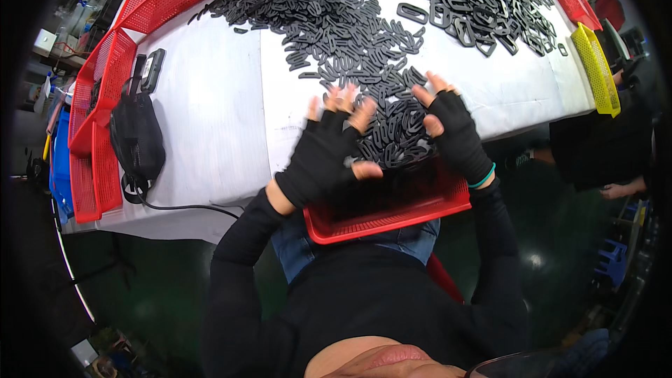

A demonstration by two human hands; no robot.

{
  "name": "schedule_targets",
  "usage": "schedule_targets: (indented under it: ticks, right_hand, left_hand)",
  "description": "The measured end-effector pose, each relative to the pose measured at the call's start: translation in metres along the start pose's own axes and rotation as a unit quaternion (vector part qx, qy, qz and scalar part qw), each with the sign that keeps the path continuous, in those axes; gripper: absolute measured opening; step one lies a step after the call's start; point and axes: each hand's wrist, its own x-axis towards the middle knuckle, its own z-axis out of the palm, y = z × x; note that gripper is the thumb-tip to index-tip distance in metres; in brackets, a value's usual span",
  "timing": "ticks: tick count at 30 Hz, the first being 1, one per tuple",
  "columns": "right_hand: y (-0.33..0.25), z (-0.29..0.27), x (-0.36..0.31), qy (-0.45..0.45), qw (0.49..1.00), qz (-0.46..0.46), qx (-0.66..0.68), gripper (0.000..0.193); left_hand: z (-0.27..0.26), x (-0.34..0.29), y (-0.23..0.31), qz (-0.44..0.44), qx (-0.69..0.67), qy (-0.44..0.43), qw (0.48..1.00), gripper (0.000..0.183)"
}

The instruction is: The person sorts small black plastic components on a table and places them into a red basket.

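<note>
1. Black flat oval rings [392, 42], each with a long slot through it, lie in a wide heap across the far half of the white-covered table [210, 112], with a tongue of them reaching toward the near edge.
2. The left hand [325, 150], in a black fingerless glove, rests palm-down on the near end of that tongue, its bare fingers [336, 101] spread wide and flat; it grips nothing, and the thumb points right across the rings.
3. The right hand [451, 129], gloved the same way with a teal band at the wrist, lies just beside it on the other side of the tongue, fingers likewise splayed and open, touching the rings but closed on none.
4. Between the two hands sits a dense cluster of rings [392, 136] at the table's near edge, directly above a red mesh tray [392, 220] held against the person's lap, its rim just under the edge.
5. Left of the hands, well apart, a black pouch [136, 136] lies with a cord trailing toward the table edge, and a small black device [152, 68] is just beyond it.
6. Red mesh baskets [105, 98] line the left side, and a yellow basket [596, 66] stands at the far right.
</note>
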Motion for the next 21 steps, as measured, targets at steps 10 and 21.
schedule_targets:
  ticks: [10,21]
  right_hand:
    - [-0.021,0.021,0.005,-0.025,0.997,-0.023,-0.064,0.049]
    - [-0.002,0.018,0.024,0.057,0.997,0.044,-0.022,0.054]
  left_hand:
    - [0.006,-0.025,0.025,-0.018,0.026,-0.040,0.999,0.110]
    - [0.010,0.063,-0.068,-0.090,0.111,0.081,0.987,0.098]
